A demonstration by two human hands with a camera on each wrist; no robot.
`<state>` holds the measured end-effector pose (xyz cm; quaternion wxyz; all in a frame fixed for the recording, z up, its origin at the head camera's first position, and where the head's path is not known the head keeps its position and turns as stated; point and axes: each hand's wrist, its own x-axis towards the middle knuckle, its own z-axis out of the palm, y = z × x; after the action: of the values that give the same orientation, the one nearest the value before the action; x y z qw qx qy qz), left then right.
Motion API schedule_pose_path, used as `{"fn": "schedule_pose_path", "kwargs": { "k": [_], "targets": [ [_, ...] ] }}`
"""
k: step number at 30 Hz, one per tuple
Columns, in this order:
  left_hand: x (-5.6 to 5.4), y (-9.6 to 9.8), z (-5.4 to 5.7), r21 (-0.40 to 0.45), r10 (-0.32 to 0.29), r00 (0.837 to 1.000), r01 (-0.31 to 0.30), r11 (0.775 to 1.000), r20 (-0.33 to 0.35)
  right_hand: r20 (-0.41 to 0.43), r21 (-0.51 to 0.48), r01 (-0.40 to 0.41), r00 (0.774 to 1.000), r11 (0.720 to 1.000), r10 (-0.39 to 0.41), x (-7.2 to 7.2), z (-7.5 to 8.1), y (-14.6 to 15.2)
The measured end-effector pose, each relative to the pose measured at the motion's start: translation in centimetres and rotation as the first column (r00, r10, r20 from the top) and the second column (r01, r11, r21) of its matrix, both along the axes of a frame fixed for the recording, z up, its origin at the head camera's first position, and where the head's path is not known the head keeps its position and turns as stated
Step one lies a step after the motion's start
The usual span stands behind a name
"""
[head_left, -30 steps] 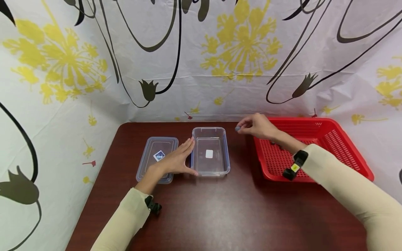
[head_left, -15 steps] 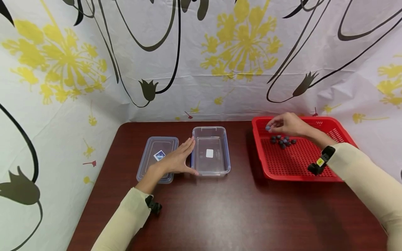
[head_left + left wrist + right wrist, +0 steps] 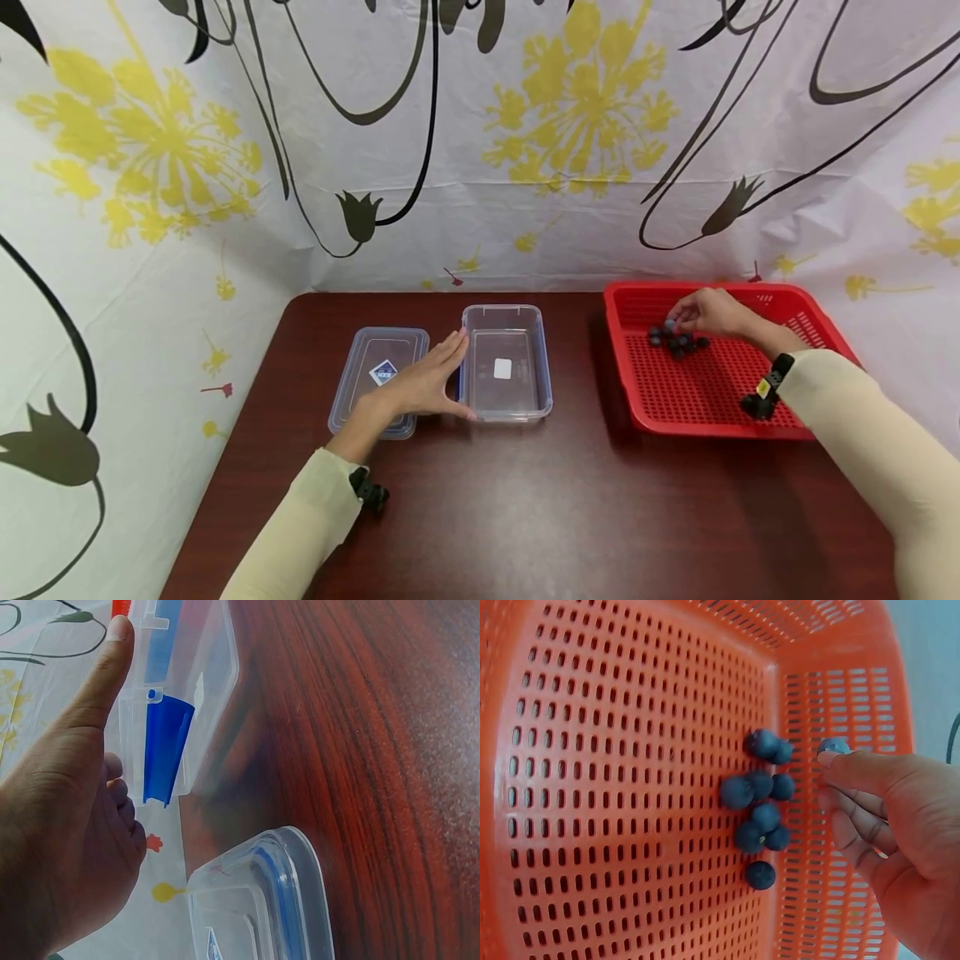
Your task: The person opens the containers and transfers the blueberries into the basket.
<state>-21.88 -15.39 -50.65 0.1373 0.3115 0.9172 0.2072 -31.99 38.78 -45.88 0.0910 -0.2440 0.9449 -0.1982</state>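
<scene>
My left hand (image 3: 420, 385) lies along the left side of a clear plastic food container (image 3: 517, 393), fingers straight and thumb spread at its near corner. In the left wrist view, the thumb stands beside the container's blue clip (image 3: 166, 746). My right hand (image 3: 711, 314) is over the red basket (image 3: 637, 400), pinching a blueberry (image 3: 834, 745) between thumb and fingertips. Several loose blueberries (image 3: 759, 784) lie clustered on the basket floor near its far wall, close to that hand. The container has a small white label on its floor.
A clear rectangular lid (image 3: 351, 379) with a blue-and-white label lies left of the container, partly under the left hand and wrist. The dark red-brown table (image 3: 525, 508) ends at a patterned cloth wall (image 3: 420, 250) at the back and left.
My right hand has moved from beside the container rightwards into the basket, then lower toward the loose blueberries, with a blueberry pinched throughout. The left hand has stayed at the container.
</scene>
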Motion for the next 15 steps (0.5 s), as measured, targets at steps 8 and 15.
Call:
{"fn": "schedule_pose_path", "kwargs": {
  "k": [8, 15],
  "targets": [
    [0.3, 0.3, 0.1, 0.005, 0.010, 1.000, -0.010, 1.000, 0.027, 0.036, 0.058, 0.015, 0.999, 0.998, -0.017, -0.1, -1.7, 0.9],
    [0.4, 0.4, 0.2, 0.006, 0.012, 0.999, -0.012, 1.000, 0.030, 0.042, 0.069, 0.028, 0.999, 0.997, -0.031, 0.3, -2.2, 0.7]
  ]
}}
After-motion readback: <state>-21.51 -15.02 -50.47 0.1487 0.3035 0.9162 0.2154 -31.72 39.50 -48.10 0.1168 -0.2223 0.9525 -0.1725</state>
